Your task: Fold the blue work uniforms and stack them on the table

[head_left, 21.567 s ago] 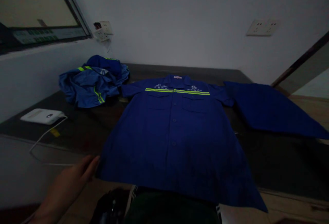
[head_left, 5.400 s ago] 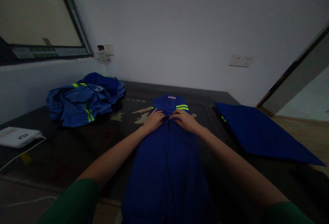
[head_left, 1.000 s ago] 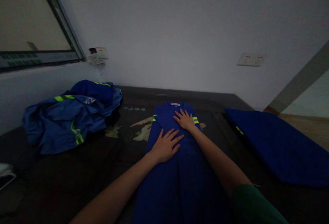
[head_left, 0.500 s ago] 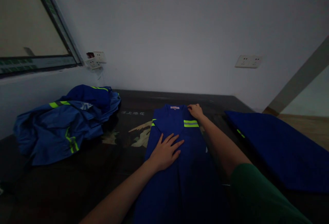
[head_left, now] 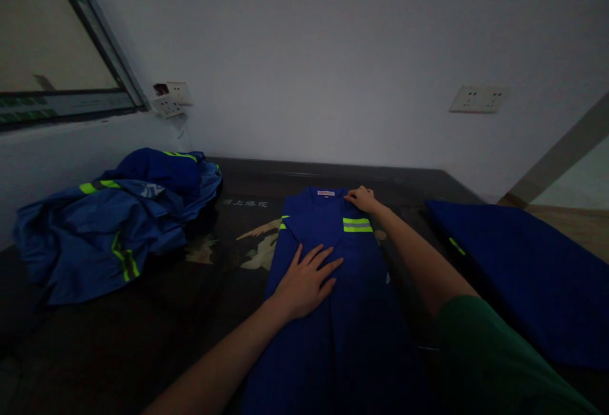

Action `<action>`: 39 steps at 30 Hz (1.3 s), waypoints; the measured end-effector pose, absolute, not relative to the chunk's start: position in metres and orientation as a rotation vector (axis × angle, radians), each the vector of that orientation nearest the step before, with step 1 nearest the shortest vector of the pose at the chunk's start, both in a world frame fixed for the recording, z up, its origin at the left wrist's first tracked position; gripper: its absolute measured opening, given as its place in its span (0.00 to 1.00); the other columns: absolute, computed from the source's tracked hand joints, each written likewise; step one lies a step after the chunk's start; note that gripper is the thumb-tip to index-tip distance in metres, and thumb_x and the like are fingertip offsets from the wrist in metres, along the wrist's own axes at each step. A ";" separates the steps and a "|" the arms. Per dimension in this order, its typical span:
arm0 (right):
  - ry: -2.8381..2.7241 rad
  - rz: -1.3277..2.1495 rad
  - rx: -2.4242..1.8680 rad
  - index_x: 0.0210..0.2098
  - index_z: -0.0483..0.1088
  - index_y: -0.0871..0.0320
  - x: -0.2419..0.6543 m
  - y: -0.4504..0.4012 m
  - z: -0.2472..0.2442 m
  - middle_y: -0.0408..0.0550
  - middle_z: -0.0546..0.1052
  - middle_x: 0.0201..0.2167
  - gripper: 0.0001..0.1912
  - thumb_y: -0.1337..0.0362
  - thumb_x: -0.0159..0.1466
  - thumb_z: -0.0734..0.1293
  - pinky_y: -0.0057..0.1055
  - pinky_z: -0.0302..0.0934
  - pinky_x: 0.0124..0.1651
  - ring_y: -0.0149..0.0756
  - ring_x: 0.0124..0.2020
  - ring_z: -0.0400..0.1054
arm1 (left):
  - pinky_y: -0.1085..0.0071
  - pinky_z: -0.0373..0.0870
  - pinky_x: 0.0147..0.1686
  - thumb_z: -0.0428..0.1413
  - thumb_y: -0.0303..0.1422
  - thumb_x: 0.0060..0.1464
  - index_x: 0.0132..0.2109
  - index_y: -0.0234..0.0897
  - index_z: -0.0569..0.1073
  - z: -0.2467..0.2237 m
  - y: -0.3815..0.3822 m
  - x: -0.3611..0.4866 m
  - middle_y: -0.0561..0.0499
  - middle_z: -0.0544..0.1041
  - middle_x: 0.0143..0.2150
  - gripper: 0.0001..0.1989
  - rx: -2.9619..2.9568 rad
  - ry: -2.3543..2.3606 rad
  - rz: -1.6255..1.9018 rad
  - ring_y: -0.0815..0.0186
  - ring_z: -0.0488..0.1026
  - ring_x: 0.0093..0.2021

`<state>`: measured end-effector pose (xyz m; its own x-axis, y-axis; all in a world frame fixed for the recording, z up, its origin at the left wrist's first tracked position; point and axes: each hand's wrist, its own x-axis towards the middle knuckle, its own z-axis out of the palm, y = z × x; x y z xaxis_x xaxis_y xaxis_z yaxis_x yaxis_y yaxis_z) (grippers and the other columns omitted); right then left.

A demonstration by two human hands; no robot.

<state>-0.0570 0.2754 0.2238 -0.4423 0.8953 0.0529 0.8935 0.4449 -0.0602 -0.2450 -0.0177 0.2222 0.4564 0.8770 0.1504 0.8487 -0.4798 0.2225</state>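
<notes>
A blue work jacket point(head_left: 361, 275) with yellow-green reflective strips lies lengthwise on the dark table point(head_left: 190, 326), its collar label toward the wall. My left hand point(head_left: 307, 280) rests flat on the front of the jacket, fingers spread. Up at the jacket's right shoulder, beside the collar, my right hand point(head_left: 360, 199) has its fingertips pinched on the edge of the cloth. The jacket's lower end runs out of the picture at the bottom and is very dark.
Crumpled blue garments point(head_left: 109, 224) with reflective strips lie in a heap at the left. A flat, folded blue garment point(head_left: 528, 263) lies at the right. Wall sockets point(head_left: 478, 99) sit above the table, and a window point(head_left: 52, 34) is at the upper left.
The view has shifted slightly. Both hands stay at the same places on the jacket, and the jacket shows no clear change.
</notes>
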 end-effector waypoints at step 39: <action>-2.312 0.088 -1.891 0.66 0.51 0.75 -0.090 0.180 0.198 0.69 0.51 0.67 0.39 0.47 0.69 0.47 0.47 0.38 0.67 0.52 0.69 0.43 | 0.45 0.43 0.66 0.42 0.44 0.66 0.68 0.51 0.53 0.218 -0.016 -0.244 0.47 0.51 0.71 0.26 2.588 1.563 0.395 0.57 0.46 0.71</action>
<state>-0.0902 0.1801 0.1984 -0.1919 0.9781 0.0811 0.9691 0.2018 -0.1415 -0.2443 -0.0161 0.2185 0.4420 0.8803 0.1722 0.8565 -0.4712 0.2105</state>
